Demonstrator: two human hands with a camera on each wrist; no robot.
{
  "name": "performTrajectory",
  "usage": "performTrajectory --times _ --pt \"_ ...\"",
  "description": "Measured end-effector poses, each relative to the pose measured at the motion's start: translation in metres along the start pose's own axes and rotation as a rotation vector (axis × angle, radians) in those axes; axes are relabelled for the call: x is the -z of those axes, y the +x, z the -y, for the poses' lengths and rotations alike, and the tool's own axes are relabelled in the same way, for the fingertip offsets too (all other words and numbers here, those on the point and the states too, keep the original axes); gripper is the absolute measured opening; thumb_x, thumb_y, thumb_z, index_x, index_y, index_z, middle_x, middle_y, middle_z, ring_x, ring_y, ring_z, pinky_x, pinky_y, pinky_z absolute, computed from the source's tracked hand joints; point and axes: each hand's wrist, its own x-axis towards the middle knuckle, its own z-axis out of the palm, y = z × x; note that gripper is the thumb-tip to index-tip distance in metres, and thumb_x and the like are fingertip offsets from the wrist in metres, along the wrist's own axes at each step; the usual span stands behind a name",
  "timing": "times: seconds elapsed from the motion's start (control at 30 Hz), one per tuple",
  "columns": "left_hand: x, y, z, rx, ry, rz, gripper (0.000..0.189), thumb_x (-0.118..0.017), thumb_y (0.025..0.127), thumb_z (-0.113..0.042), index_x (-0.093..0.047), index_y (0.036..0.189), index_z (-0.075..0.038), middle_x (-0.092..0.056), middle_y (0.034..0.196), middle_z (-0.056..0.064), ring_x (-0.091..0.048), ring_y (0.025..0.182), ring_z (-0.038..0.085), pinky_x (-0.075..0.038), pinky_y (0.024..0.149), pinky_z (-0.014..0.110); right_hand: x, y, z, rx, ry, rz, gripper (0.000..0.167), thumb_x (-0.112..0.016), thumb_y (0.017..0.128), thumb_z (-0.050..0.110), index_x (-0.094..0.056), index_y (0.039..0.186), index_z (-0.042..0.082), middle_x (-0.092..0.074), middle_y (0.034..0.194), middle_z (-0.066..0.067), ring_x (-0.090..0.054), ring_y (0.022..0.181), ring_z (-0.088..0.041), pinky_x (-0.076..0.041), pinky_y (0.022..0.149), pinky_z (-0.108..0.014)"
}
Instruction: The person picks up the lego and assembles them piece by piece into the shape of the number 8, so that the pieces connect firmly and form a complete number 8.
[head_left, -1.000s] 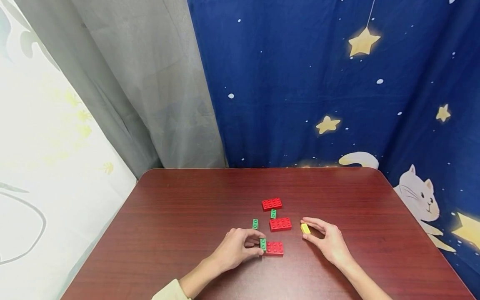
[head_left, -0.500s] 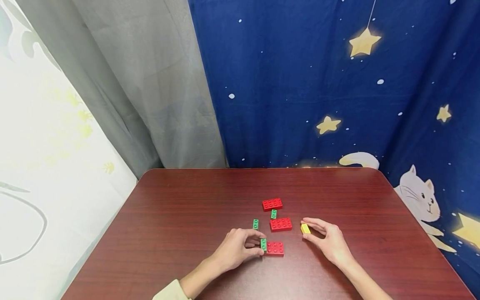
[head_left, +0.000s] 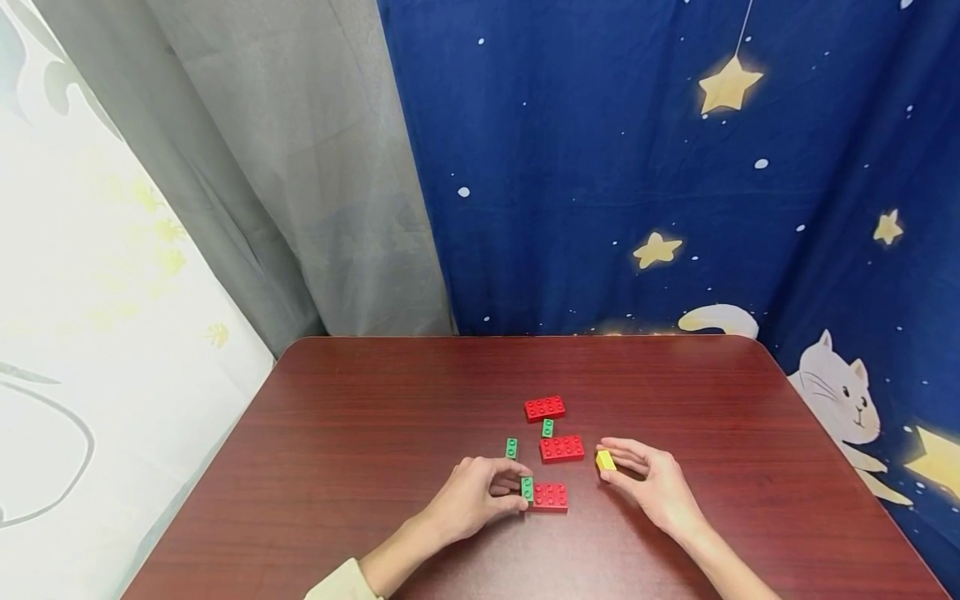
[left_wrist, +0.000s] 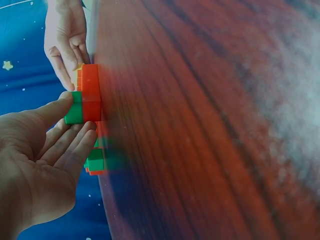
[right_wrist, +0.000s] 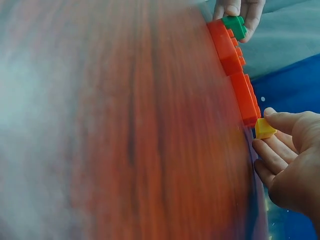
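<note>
My left hand (head_left: 480, 496) pinches a small green brick (head_left: 527, 489) between thumb and fingers. That brick sits on the left end of the nearest red brick (head_left: 551, 497), as the left wrist view also shows. To the right, my right hand (head_left: 656, 483) holds a small yellow brick (head_left: 606, 461) between thumb and fingertips. In the right wrist view the yellow brick (right_wrist: 264, 128) shows up beside the end of a red brick (right_wrist: 244, 99). The middle red brick (head_left: 562, 448) lies between the two hands, a little farther back.
Farther back lies another red brick (head_left: 544, 407), with a small green brick (head_left: 547, 428) just in front of it. One more green brick (head_left: 512, 448) stands behind my left hand. Curtains hang beyond the far edge of the brown table (head_left: 375, 392).
My right hand has shifted slightly left and toward me with the yellow brick, which has turned a little. The left hand and the other bricks keep their places.
</note>
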Motion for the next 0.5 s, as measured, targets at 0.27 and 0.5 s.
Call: performTrajectory --times 0.27,0.5 --pt "0.001 -0.001 -0.002 0.003 -0.029 -0.005 0.031 -0.090 0.086 -0.009 -0.079 0.114 -0.009 -0.080 0.101 -0.001 -0.078 0.095 0.014 -0.058 0.081 0.018 -0.004 -0.002 0.009 -0.027 0.007 0.015 0.044 -0.086 0.089 0.005 -0.073 0.131 0.004 -0.077 0.121 -0.010 -0.074 0.113 -0.029 -0.058 0.094 -0.027" --pt "0.000 -0.001 -0.002 0.014 -0.026 -0.005 0.030 -0.090 0.086 -0.009 -0.079 0.115 -0.009 -0.080 0.102 -0.001 -0.077 0.094 0.011 -0.058 0.080 0.018 -0.007 -0.004 0.014 -0.040 0.025 0.032 0.043 -0.086 0.090 0.006 -0.073 0.131 0.005 -0.078 0.119 -0.009 -0.075 0.112 -0.027 -0.059 0.096 -0.034"
